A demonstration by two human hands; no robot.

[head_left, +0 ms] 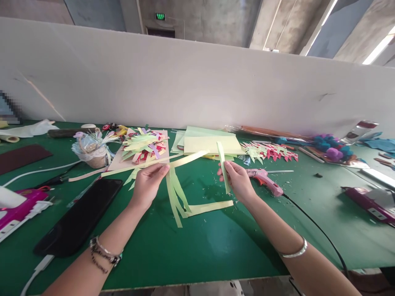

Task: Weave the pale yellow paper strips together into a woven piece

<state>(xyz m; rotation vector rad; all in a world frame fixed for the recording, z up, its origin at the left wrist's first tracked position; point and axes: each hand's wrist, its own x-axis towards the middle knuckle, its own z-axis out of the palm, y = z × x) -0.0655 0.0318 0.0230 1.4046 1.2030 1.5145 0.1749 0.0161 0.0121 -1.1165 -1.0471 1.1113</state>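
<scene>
My left hand (149,183) pinches a long pale yellow paper strip (189,159), which sticks out to both sides of the fingers. In my right hand (237,179) a short pale green paper strip (221,158) stands nearly upright between thumb and fingers. Between the hands, several loose green strips (178,189) hang or lie below the left fingertips; whether the hand touches them I cannot tell. Another yellow strip (212,207) rests on the green table (197,255). Just right of my right hand lies a pink glue gun (267,181) with a black cord.
Yellow and green paper sheets (212,144) lie at the back, beside a pile of coloured paper cuttings (145,146) and red-and-green woven pieces (271,151). A black phone (80,218), a wrapped pot (92,150) and a power strip (21,209) are left; pompoms (333,148) are right. A white partition (197,82) stands behind.
</scene>
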